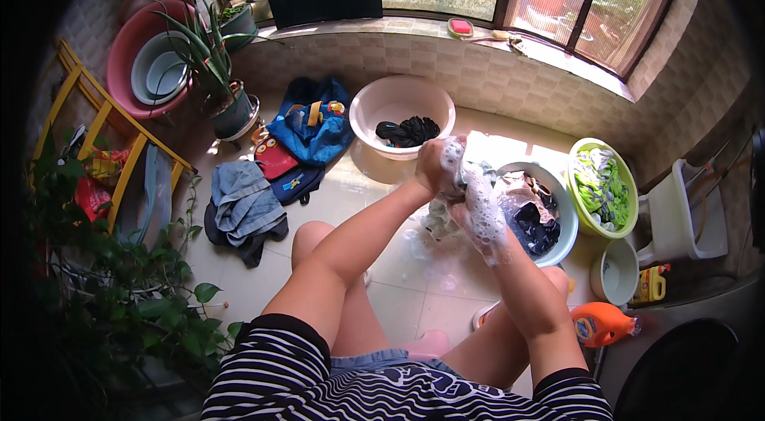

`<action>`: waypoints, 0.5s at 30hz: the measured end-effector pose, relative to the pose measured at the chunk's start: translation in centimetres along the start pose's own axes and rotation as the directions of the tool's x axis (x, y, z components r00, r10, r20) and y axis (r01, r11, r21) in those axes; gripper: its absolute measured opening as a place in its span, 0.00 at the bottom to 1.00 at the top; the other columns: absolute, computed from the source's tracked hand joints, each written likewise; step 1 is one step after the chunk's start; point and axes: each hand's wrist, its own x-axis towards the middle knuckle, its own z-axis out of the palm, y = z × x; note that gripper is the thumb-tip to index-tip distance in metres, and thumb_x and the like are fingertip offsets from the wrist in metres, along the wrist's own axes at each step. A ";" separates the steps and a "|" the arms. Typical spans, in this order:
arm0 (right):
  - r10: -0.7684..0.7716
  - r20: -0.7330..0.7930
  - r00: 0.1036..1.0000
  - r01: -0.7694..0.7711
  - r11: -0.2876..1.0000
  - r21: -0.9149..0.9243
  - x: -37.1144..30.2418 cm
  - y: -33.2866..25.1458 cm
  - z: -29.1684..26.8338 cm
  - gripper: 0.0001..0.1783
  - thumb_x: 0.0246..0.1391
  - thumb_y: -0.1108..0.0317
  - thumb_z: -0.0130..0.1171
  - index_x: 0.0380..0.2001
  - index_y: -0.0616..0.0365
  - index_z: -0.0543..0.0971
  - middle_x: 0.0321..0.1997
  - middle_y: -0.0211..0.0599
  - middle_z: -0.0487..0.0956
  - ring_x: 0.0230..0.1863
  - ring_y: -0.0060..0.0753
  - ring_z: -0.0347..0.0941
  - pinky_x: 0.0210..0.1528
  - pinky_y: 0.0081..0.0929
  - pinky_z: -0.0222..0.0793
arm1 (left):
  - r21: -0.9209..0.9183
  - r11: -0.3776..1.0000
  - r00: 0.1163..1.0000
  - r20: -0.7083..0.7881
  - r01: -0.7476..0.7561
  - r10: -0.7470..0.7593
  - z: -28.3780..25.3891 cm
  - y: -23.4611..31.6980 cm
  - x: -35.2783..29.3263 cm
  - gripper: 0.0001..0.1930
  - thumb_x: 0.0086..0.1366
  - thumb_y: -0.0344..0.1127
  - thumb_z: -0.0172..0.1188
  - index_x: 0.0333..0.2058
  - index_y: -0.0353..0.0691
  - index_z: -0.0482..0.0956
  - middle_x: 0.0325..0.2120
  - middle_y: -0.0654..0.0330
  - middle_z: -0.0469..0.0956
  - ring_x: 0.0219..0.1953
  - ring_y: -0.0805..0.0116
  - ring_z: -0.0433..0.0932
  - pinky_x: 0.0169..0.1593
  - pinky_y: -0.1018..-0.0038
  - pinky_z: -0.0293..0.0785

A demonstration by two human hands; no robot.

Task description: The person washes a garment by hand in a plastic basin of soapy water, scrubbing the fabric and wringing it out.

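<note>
My left hand (438, 165) is closed, with white foam on its fingers, and grips a wet pale garment (441, 219). Just to its right, my right hand (480, 210) is thick with suds down to the wrist and is closed on the same garment. The cloth is bunched between both hands, and a part of it hangs below them; its kind cannot be made out. Right beside my hands stands a light blue basin (566, 222) holding dark and pink clothes (535, 230) in water. Foam spots lie on the tiles below the garment.
Beyond my hands is a pale pink basin (368, 106) with black cloth. A green basin (634, 218), a small bowl (614, 274) and an orange detergent bottle (599, 325) stand right. Left lie denim clothes (239, 194), a blue backpack (327, 134) and potted plants (209, 74).
</note>
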 end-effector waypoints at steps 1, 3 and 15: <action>-0.073 0.064 0.995 0.076 0.996 -0.045 0.1 0.3 -0.1 0.07 0.53 0.70 0.45 0.36 0.55 0.69 0.37 0.33 0.71 0.38 0.26 0.70 0.41 0.24 0.70 | 0.064 0.997 0.999 0.010 0.038 -0.039 -0.6 -0.5 0.7 0.15 0.60 0.37 0.46 0.17 0.36 0.71 0.11 0.49 0.68 0.17 0.50 0.69 0.22 0.64 0.65; -0.076 0.097 0.992 0.087 0.990 -0.108 -0.3 -0.6 -0.8 0.11 0.55 0.64 0.47 0.41 0.54 0.67 0.41 0.30 0.70 0.43 0.25 0.67 0.47 0.24 0.66 | -0.045 0.990 0.984 -0.115 0.133 -0.138 0.2 1.5 0.4 0.18 0.61 0.38 0.45 0.16 0.35 0.70 0.11 0.49 0.67 0.16 0.49 0.69 0.22 0.64 0.64; -0.002 0.041 0.999 0.004 0.999 -0.053 -0.9 -1.9 0.3 0.11 0.55 0.66 0.46 0.40 0.56 0.68 0.38 0.31 0.71 0.39 0.25 0.69 0.39 0.23 0.69 | 0.138 0.980 0.953 -0.246 -0.143 0.174 1.3 0.9 0.1 0.09 0.52 0.32 0.54 0.16 0.38 0.69 0.14 0.52 0.70 0.14 0.52 0.68 0.21 0.63 0.67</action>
